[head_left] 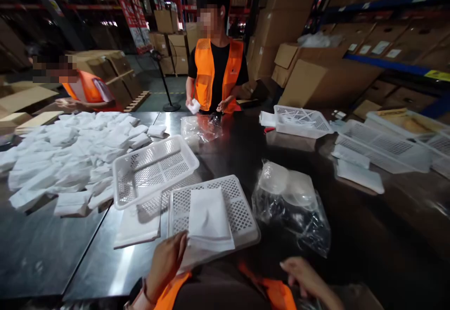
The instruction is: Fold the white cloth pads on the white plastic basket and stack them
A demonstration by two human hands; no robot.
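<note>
A flat white packet (209,214) lies on an upturned white perforated plastic basket (242,209) in front of me. My left hand (167,260) is closed, its fingertips pinching the packet's near left corner. Lower right, slightly blurred, my right hand (302,275) hovers by the table's near edge, fingers partly spread and nothing visible in it. Ahead of that hand sits a clear plastic bag (309,223) with round translucent pieces (286,183) in it. An upright white basket (156,171) stands to the left, beside flat white sheets (138,225).
A big heap of folded white packets (70,150) covers the table's left. More baskets (386,146) stand at right, and another (302,121) holds white slips. Across the table a person in an orange vest (204,75) holds something white; another person (87,87) is at far left.
</note>
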